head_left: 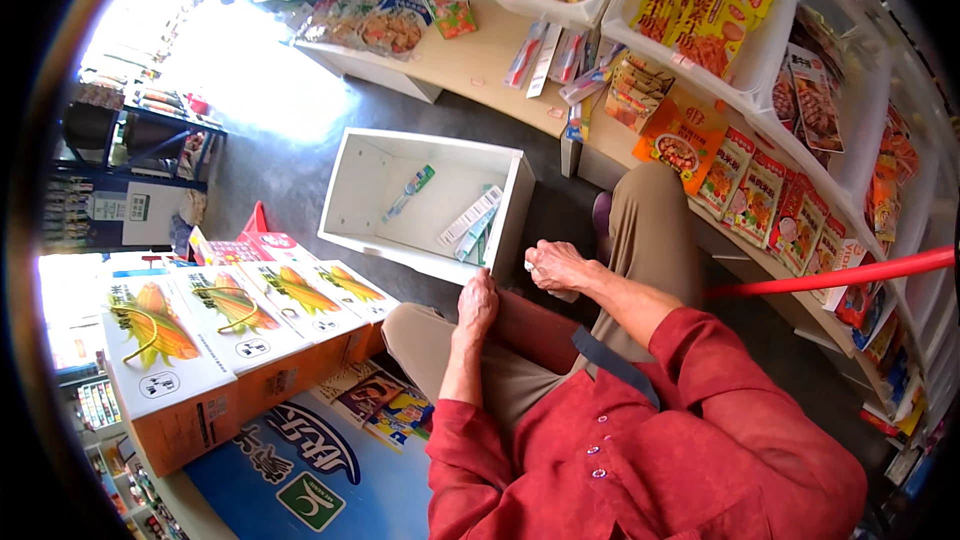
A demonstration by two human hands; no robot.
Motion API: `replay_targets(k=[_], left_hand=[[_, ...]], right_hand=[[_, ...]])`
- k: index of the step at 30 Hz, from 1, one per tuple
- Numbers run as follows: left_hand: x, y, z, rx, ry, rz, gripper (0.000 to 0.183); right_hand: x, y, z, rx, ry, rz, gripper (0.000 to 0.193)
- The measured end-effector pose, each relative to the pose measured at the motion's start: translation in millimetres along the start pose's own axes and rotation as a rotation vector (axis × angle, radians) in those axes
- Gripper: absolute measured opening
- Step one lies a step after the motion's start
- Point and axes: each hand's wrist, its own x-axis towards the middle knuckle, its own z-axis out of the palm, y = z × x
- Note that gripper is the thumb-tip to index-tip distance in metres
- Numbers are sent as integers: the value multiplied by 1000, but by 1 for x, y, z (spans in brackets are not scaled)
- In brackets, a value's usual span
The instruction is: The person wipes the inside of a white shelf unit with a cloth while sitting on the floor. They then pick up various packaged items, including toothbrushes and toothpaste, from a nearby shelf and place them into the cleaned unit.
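Note:
A white drawer (425, 252) sits on the floor in front of my knees. Inside it lie a toothbrush pack (408, 193) and several slim packs (470, 225) in white and teal. At the drawer's near right corner, my left hand (478, 305) is closed, its fingers curled at the rim. Just to the right, apart from the drawer, my right hand (562, 268) is closed in a fist. Something small and pale shows at its fingers, too little of it visible to name.
White boxes with corn pictures (240, 315) stand at left by a blue printed surface (370, 480). Along the right, a wooden ledge (480, 55) holds snack packets (755, 195) beneath plastic bins (700, 70). A red pole (830, 273) juts in at right.

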Motion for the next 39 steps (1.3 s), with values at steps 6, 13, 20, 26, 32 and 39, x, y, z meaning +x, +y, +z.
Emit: replay_targets(k=[6, 13, 20, 26, 32, 39], left_hand=[[-40, 35, 4, -114, 45, -153, 33], [-56, 52, 3, 84, -9, -273, 55], [-59, 61, 2, 81, -44, -339, 54], [-55, 64, 5, 62, -32, -353, 56], [-62, 60, 16, 85, 34, -406, 55], [-61, 55, 8, -9, 62, -321, 47]], right_hand=[[-11, 3, 0, 49, 65, -27, 25], [-9, 17, 5, -22, -64, 21, 27], [-3, 16, 6, -46, -166, 88, 28], [-2, -2, -14, 33, -76, 121, 33], [3, -7, -4, 333, 162, 139, 32], [39, 24, -13, 1879, 67, -18, 18]])
